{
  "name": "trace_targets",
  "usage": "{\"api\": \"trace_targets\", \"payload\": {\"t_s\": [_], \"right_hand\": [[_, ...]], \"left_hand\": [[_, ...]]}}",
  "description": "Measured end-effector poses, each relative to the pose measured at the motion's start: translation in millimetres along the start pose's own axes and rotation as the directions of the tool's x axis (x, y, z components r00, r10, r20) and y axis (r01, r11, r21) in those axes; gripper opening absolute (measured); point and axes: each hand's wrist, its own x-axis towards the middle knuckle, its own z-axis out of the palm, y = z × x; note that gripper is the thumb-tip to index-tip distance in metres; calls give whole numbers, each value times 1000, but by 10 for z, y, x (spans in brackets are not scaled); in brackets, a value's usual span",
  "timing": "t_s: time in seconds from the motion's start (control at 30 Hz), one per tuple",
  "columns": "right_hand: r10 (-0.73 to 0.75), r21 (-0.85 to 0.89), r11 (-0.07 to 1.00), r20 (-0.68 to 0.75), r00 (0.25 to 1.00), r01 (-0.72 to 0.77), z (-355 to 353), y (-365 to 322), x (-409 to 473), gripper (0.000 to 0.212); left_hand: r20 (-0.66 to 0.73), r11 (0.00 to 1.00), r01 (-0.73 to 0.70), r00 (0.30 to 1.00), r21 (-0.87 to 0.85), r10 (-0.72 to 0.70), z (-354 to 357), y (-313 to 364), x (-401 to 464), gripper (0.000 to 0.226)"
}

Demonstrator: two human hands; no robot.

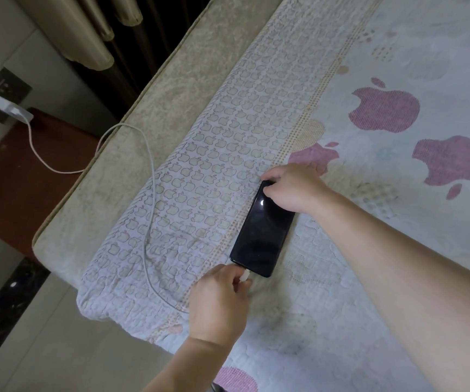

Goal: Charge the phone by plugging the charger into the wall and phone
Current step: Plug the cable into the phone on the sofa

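A black phone point(262, 233) lies screen up on the bed, its screen dark. My right hand point(290, 188) grips its far end. My left hand point(219, 301) pinches the white cable plug point(245, 275) right at the phone's near end; whether it is fully seated I cannot tell. The white cable point(149, 210) loops across the bedsheet and off the bed's edge to a white charger block point(7, 107) plugged into a dark wall socket point(5, 91) at the left.
The bed has a quilted sheet point(383, 264) with apple prints over a beige mattress point(154, 108). A reddish-brown nightstand point(16, 171) stands below the socket. Curtains point(87, 38) hang at the top left. Tiled floor point(44, 335) lies at the lower left.
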Motion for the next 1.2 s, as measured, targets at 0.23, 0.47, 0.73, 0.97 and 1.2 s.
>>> {"api": "trace_targets", "payload": {"t_s": [0.23, 0.47, 0.73, 0.97, 1.2], "right_hand": [[13, 29, 999, -20, 1000, -13, 8, -9, -65, 54], [2, -52, 999, -121, 993, -8, 81, -77, -172, 62], [18, -76, 997, -115, 993, -27, 90, -97, -209, 65], [21, -75, 997, -70, 997, -26, 104, -53, -187, 64], [31, 107, 994, -23, 999, -28, 45, -11, -124, 56]], "left_hand": [[52, 961, 212, 977, -177, -206, -19, -26, 67, 28], [50, 958, 209, 978, -194, -203, -27, -76, 151, 38], [65, 983, 134, 990, -123, -127, -52, -84, 189, 31], [99, 991, 97, 991, -94, -87, -92, -80, 178, 28], [127, 994, 79, 989, -70, -70, -136, -72, 153, 24]]}}
